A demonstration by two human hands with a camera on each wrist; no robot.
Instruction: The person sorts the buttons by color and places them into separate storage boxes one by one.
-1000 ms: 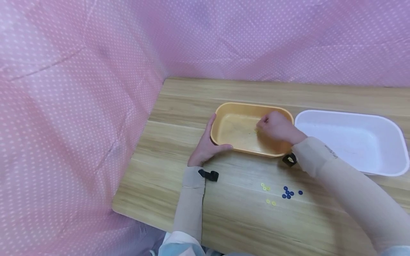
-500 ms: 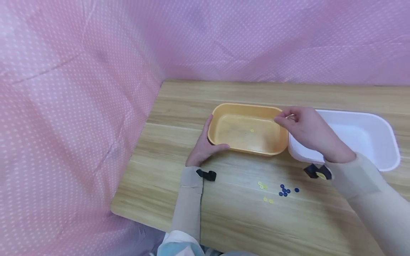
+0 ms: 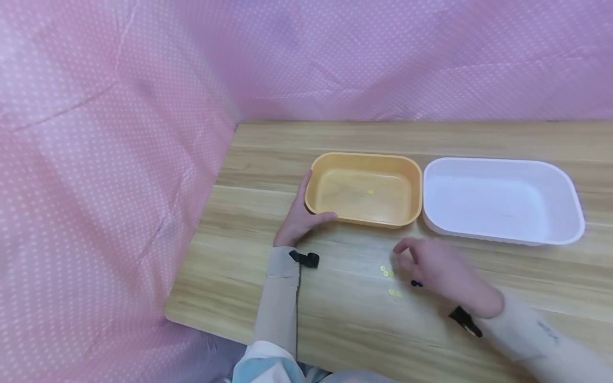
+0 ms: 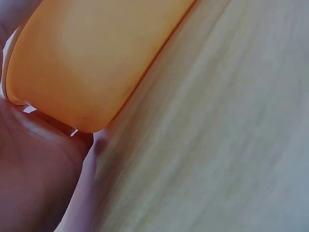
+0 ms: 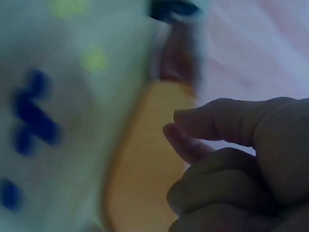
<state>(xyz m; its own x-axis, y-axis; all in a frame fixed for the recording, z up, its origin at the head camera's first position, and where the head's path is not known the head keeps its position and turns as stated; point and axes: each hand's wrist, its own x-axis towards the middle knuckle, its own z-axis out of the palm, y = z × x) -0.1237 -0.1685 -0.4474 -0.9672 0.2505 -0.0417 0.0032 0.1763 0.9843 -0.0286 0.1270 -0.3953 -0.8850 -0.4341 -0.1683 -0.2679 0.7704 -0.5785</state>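
My left hand (image 3: 297,221) holds the left end of an orange plastic tub (image 3: 364,218), thumb along its near side; its palm meets the tub (image 4: 91,72) in the left wrist view. One small yellow disc like a button (image 3: 371,192) lies inside. Over the table, my right hand (image 3: 445,271) has loosely bent fingers, thumb and index tips close together with nothing seen between them. Blue button-like discs (image 3: 414,283) lie beneath it, partly hidden in the head view; several blue discs (image 5: 34,113) show blurred in the right wrist view. Several yellow discs (image 3: 385,269) lie to its left.
A white plastic tub (image 3: 503,238) stands just right of the orange one, with a faint speck on its floor. Both tubs rest on a wood-grain table (image 3: 349,308). Pink dotted cloth (image 3: 335,58) hangs behind and along the left side.
My right hand has moved from inside the orange tub, over the white tub's near left corner, then down to the discs on the table. The left hand keeps its hold.
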